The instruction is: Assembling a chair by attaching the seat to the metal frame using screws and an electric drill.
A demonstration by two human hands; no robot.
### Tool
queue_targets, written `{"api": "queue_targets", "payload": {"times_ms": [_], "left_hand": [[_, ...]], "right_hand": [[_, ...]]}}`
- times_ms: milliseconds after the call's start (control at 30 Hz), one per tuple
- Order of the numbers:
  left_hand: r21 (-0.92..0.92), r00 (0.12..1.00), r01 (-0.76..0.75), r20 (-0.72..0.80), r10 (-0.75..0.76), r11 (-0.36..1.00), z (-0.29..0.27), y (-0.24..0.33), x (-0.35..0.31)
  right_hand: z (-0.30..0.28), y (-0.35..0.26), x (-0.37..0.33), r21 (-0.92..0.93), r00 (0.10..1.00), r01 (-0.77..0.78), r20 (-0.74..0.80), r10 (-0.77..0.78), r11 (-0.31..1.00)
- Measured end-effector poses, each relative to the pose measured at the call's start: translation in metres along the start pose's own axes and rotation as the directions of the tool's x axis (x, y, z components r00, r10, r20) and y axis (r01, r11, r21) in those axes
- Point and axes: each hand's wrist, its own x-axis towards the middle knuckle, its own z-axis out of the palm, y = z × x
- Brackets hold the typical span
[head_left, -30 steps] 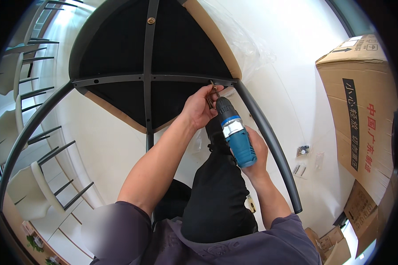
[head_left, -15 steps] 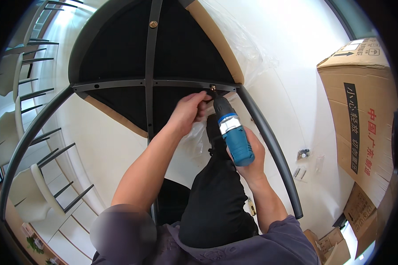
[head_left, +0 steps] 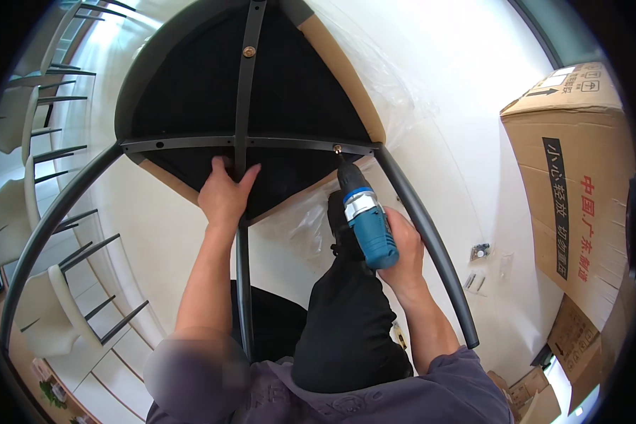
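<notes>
An upturned chair (head_left: pixel 297 106) shows its black underside, crossed by dark metal bars and edged partly in tan. My right hand (head_left: pixel 405 251) is closed round a teal cordless drill (head_left: pixel 372 230). The drill's tip meets a brass-coloured screw (head_left: pixel 338 149) near the right end of the crossbar (head_left: pixel 290 143). My left hand (head_left: pixel 223 196) straddles the lower part of the long middle bar (head_left: pixel 241 152), thumb on one side and fingers on the other. Another brass-coloured screw (head_left: pixel 249 52) sits higher on that bar. Dark legs (head_left: pixel 431 244) curve down toward me.
Cardboard boxes (head_left: pixel 572 191) stand at the right. Small hardware packets (head_left: pixel 480 251) and metal pieces (head_left: pixel 475 283) lie on the pale floor by the right leg. Clear plastic wrap (head_left: pixel 396 78) spreads behind the seat. Several pale chairs (head_left: pixel 49 304) line the left side.
My left hand has left the screw by the drill tip and moved left to the middle bar. The chair has shifted slightly down in view; the drill stays at the same screw.
</notes>
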Motion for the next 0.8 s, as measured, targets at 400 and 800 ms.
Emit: {"api": "queue_targets", "payload": {"times_ms": [400, 800], "left_hand": [[0.048, 0.979, -0.177, 0.107, 0.171, 0.983, -0.001, -0.007, 0.011], [-0.667, 0.684, 0.726, 0.726, 0.074, -0.17, -0.026, -0.061, -0.013]], "right_hand": [[-0.005, -0.011, 0.007, 0.094, 0.989, -0.137, 0.064, 0.132, 0.986], [-0.004, 0.001, -0.012, 0.175, 0.996, 0.082, 0.004, -0.084, 0.981]]}}
